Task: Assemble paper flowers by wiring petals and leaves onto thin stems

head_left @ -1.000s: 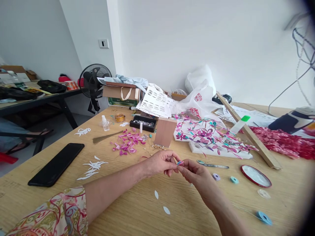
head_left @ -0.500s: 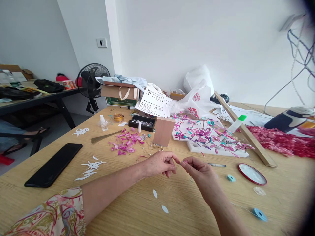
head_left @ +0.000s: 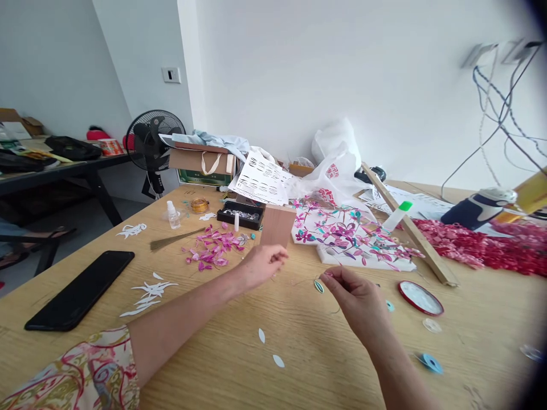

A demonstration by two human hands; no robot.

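Note:
My right hand point(head_left: 352, 293) pinches a tiny pink piece between thumb and index finger. Beside those fingertips hangs a small green leaf-shaped piece point(head_left: 319, 286) with a pale rim, and fine wire or thread trails nearby. My left hand point(head_left: 267, 265) is apart from it, low in front of the upright wooden block point(head_left: 276, 224). Its fingers are loosely curled, and I see nothing held in them. The small beads around the block's foot are mostly hidden by this hand. Two white leaf-shaped cutouts point(head_left: 278, 361) lie on the table between my forearms.
Pink petals point(head_left: 213, 247), white paper strips point(head_left: 147, 296) and a black phone point(head_left: 81, 290) lie left. Behind are a black tray point(head_left: 240, 215) and pink-purple flower sprays point(head_left: 346, 233). Rightward are a wooden bar point(head_left: 408, 228), red-rimmed round dish point(head_left: 421, 298), blue spool point(head_left: 430, 363) and red-pink bundles point(head_left: 474, 242).
My left hand has parted from the right and moved left and slightly away, toward the block. My right hand keeps its pinch, and the green leaf-shaped piece has come into sight. The view has shifted right.

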